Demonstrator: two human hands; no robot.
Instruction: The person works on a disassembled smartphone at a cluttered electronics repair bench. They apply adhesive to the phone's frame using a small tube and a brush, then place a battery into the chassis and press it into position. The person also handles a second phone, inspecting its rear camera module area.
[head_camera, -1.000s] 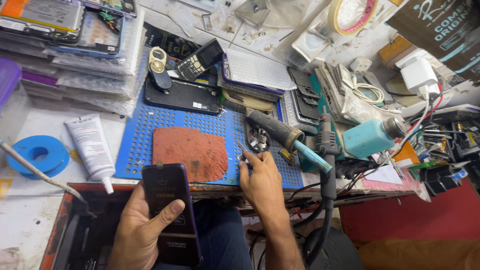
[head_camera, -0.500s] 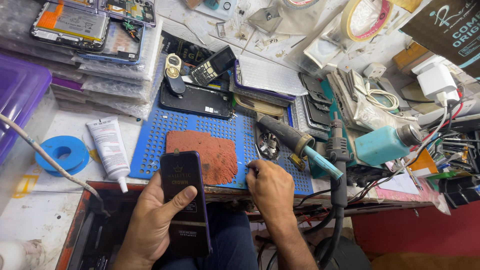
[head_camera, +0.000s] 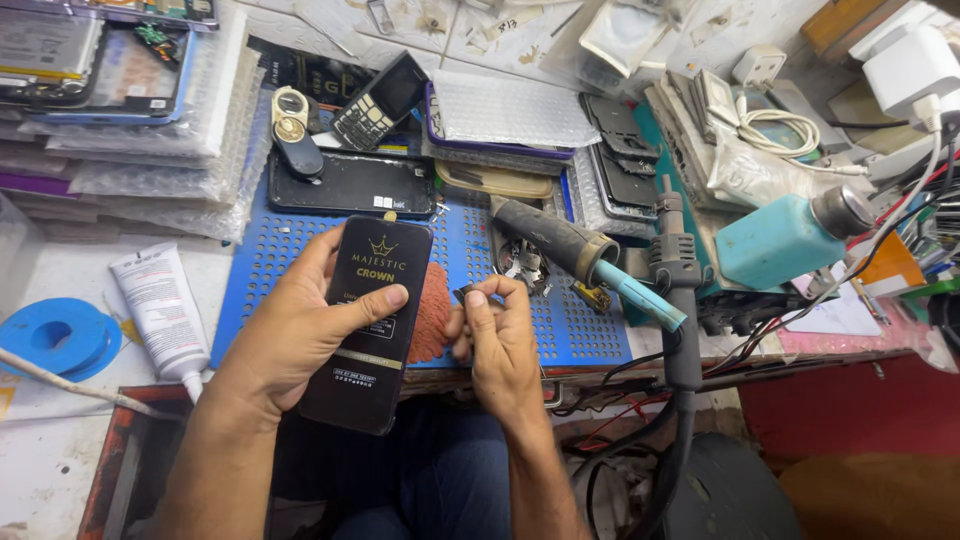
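- Black flat packet (head_camera: 368, 320) sits clasped in the left hand (head_camera: 300, 335), thumb across its face.
- Right hand (head_camera: 497, 345) pinches a small dark part (head_camera: 466, 294) above the blue perforated mat (head_camera: 580, 320).

A flat black rectangular package (head_camera: 367, 322) with gold print sits gripped in the left hand (head_camera: 300, 335), a white printed tube (head_camera: 160, 305) lies to its left, and bubble-wrapped screens (head_camera: 95, 50) are stacked at the upper left.
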